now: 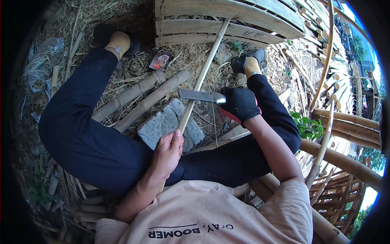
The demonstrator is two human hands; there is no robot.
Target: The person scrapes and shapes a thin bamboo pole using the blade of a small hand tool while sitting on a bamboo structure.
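My bare left hand (167, 151) is closed around the lower part of a long, pale bamboo strip (208, 61). The strip slants up and away to the wooden slatted crate at the top. In a black glove with red-pink at its edge, my right hand (240, 105) grips a knife by its handle, which the fingers hide. The knife's broad, blunt-ended metal blade (198, 95) lies across the strip, above my left hand. Behind the strip, between my legs, sits a rough grey stone block (160, 124).
The slatted crate (191, 27) stands beyond my feet. Cut bamboo poles (154, 95) lie on straw-covered ground left of the stone. A clear plastic bag (44, 65) is at far left. Thicker bamboo poles (345, 162), a woven bamboo basket (339, 195) and stacked bamboo (335, 87) occupy the right.
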